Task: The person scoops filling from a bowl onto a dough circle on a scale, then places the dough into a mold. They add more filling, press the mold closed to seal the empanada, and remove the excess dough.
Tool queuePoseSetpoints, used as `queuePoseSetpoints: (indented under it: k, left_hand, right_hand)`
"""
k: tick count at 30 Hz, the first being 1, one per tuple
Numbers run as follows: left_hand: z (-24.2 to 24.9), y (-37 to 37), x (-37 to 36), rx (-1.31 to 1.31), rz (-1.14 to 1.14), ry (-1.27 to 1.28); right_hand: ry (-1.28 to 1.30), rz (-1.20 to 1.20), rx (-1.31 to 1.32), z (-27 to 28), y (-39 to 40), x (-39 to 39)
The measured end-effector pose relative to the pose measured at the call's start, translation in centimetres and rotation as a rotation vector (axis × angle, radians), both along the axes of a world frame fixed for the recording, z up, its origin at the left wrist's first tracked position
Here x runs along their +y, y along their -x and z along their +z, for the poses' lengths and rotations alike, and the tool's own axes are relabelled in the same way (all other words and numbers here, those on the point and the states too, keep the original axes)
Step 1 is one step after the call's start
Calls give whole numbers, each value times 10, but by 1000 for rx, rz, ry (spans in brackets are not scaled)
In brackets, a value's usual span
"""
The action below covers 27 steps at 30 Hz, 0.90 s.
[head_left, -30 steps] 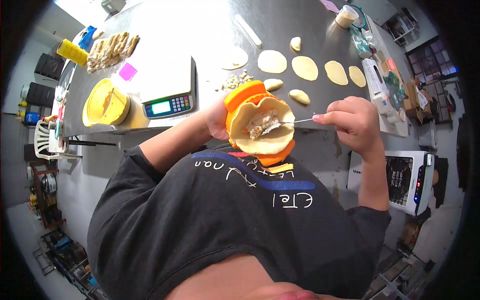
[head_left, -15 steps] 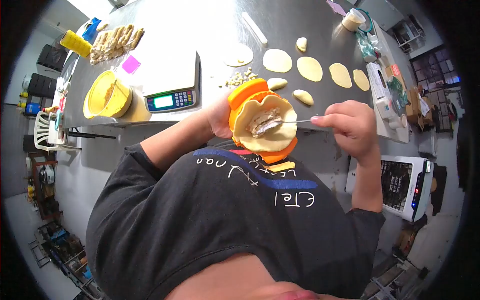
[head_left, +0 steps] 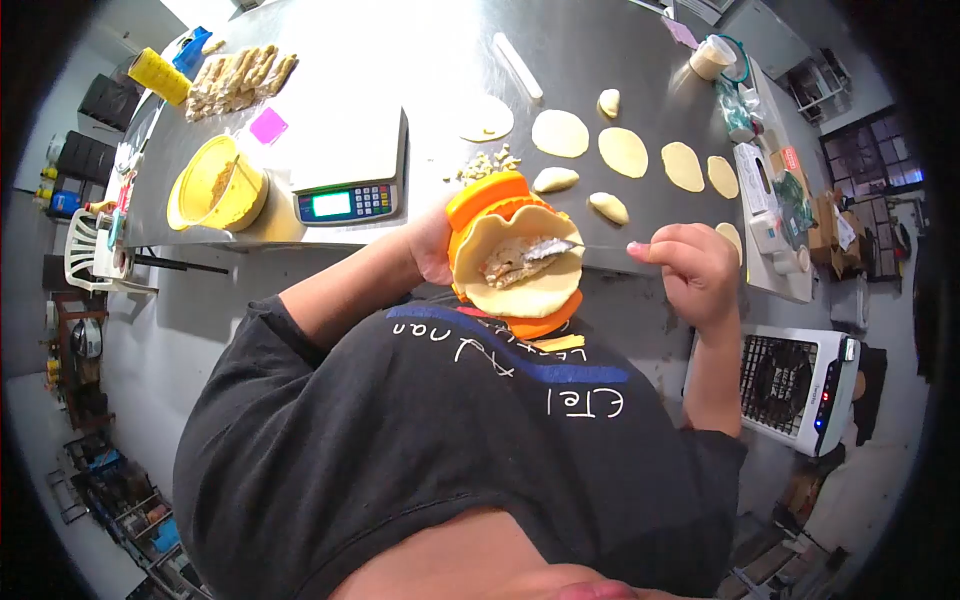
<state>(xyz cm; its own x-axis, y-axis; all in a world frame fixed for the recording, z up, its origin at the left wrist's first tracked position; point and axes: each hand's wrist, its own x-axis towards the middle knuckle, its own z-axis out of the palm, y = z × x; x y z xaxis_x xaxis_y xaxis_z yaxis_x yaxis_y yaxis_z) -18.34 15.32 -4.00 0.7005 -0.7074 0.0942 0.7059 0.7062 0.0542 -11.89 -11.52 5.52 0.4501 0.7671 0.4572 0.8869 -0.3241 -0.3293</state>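
Observation:
My left hand grips an orange mold from its left side, in front of my chest. A round dough sheet with a wavy edge lies in the mold, with a chunky pale filling at its middle. Closed round the handle of a metal spoon, my right hand is to the right of the mold. The spoon's bowl rests on the upper right of the filling.
On the steel table are flat dough rounds, folded dough pieces, small dough bits, a scale, a yellow bowl and a white rolling pin. A white appliance stands at the right.
The mold has moved slightly left and down in view. The spoon's bowl has shifted from the filling's middle to its upper right, and my right hand has moved slightly left.

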Motion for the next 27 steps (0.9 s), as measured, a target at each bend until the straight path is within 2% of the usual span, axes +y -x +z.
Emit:
queuePoseSetpoints:
  k: [1,4,10,12,14,16,18,20,27]
  left_hand:
    - [-2,1,3,-33,29,-160]
    - [-1,-1,4,-24,41,-70]
    - [-2,6,17,21,108,-123]
    - [3,9,21,-17,96,-245]
    - [2,11,26,22,109,-246]
    - [9,15,31,-18,131,-173]
    - [5,20,42,-2,163,-209]
    - [-8,24,54,18,172,-61]
    - [-14,46,110,18,308,-197]
  right_hand:
    - [-23,-30,-8,2,0,2]
    - [-49,-63,2,1,-1,8]
    - [-34,-9,31,-2,-2,21]
    - [-33,-7,17,6,-2,29]
    - [-64,117,-5,12,-4,42]
    - [-47,160,-2,8,-6,56]
    - [-30,215,0,-1,-9,69]
    - [-68,227,0,-11,-13,81]
    - [-108,374,3,-4,-9,158]
